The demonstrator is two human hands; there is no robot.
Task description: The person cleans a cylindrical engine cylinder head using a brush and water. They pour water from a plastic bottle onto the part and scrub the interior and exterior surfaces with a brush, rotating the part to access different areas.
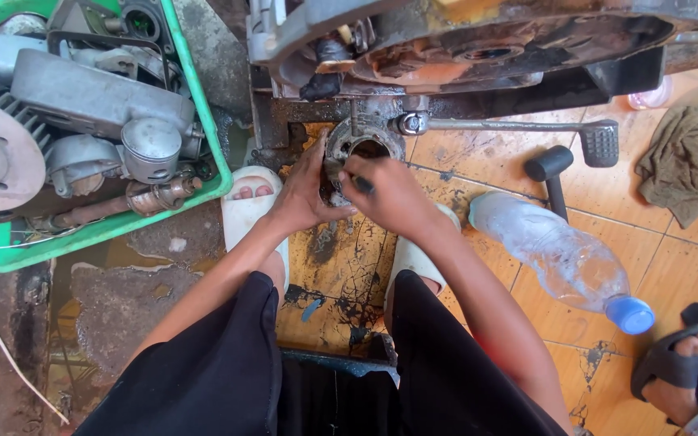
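A greasy round metal engine part with a dark opening sits on the floor below a motorcycle's underside. My left hand grips the part's left rim. My right hand is closed around a small dark tool whose tip points at the part's lower edge. Both hands are oily. My feet in white sandals rest on either side.
A green crate at the left holds a grey engine block and several parts. A plastic bottle with a blue cap lies on the orange tiles at the right, near a hammer, a rag and another person's sandalled foot.
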